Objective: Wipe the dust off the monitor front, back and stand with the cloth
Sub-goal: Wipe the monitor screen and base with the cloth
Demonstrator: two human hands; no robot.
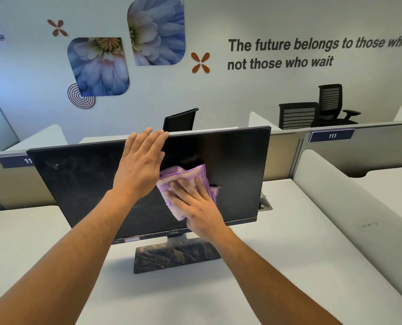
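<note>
Pressing purple cloth flat against monitor screen: right hand, fingers straight and spread, no curl. Cloth folded, lies under those fingers, its edges showing beyond fingertips toward upper screen and past hand's left side. Left hand open, fingers together, extended; tips reach monitor top edge, palm against upper screen, just beside cloth. Screen dark, dust smears left of left hand. Stand below both hands, dust-mottled, on white table.
</note>
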